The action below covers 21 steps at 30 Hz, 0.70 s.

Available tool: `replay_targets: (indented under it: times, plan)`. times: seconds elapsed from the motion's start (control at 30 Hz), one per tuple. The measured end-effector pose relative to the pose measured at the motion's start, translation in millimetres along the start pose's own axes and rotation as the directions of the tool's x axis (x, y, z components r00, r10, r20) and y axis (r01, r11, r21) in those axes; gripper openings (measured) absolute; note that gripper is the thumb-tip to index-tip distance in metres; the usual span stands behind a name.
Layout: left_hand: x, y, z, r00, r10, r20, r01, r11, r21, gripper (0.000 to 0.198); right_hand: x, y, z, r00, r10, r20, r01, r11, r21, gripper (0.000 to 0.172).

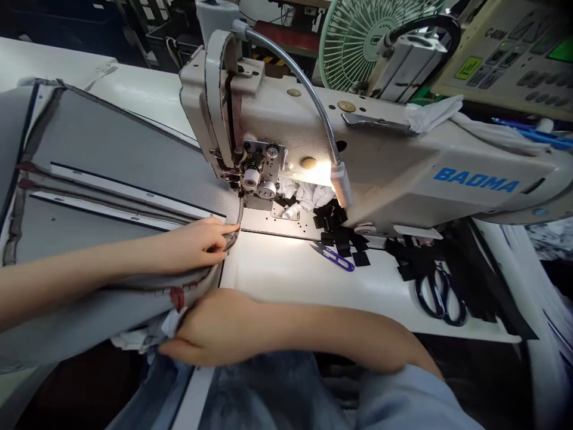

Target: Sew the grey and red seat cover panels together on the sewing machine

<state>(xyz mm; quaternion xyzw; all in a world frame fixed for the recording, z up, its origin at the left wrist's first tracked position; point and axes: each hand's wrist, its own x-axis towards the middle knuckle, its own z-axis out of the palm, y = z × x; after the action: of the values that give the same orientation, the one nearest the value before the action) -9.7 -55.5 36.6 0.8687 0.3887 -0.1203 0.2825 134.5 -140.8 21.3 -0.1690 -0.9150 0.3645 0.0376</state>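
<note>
A large grey fabric panel [120, 137] with piped edges lies left of the sewing machine's needle area [244, 191], its right edge running under the presser foot. My left hand [199, 245] is closed at that edge just in front of the needle, index finger stretched along the piping and the other fingers curled on the fabric. Nearer my body, my right hand [219, 328] grips the panel's bunched front edge, with a white piece of cloth [172, 322] beside its fingers. Its fingertips are partly hidden. Two white strips [147, 197] with dark borders cross the panel.
Purple thread snips [333, 257] lie on the white table [268, 272], beside scattered black fabric pieces [340, 236]. Dark-handled scissors [441, 295] rest farther right. A lamp [341, 184] on a flexible neck lights the machine bed. Behind stand a green fan [358, 42] and a control panel [514, 65].
</note>
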Motion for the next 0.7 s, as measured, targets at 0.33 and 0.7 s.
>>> replay_targets:
  times: [0.33, 0.7]
  plan:
    - [0.3, -1.0, -4.0, 0.998, 0.047, -0.038, -0.045, 0.997, 0.057, 0.034, -38.4, 29.8, 40.9, 0.969, -0.141, -0.205, -0.06, 0.669, -0.741, 0.029]
    - [22.2, -7.9, -15.9, 0.994, 0.07, -0.087, -0.058, 0.989, 0.133, 0.034, -20.4, 38.6, 14.5, 0.971, -0.141, -0.192, -0.047, 0.677, -0.735, 0.03]
